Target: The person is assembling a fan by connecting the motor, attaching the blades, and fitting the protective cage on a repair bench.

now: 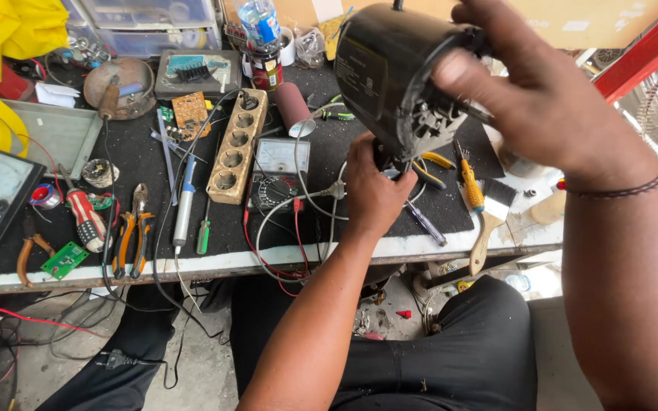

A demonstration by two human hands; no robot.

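— Black plastic, that's what fills my hands: a round black motor housing point(390, 76) held up over the far right part of the desk point(192, 262).

— Which hand has it?

— Both. My right hand point(542, 99) wraps over its top and open end, the grip closed around the casing. My left hand point(375, 190) comes up from below, fingers curled tight at the underside; exactly what they pinch there I cannot tell.

— Any labels?

— A pale rectangular label sits on the housing's dark side, facing left. Behind it stands a clear plastic bottle with a blue label point(259, 23), and in front of that a small red can point(266, 70) with a printed band.

— And below?

— A beige wooden socket strip point(236, 144) lies slanted on the black mat, a white-faced analogue meter point(279, 171) just beside it. Orange-handled pliers point(132, 232) and a red-and-white striped screwdriver point(85, 217) rest near the front edge, with a small green circuit board point(64, 260) to their left. A yellow-handled screwdriver point(470, 183) and a wooden paintbrush point(490, 221) lie under my right wrist.
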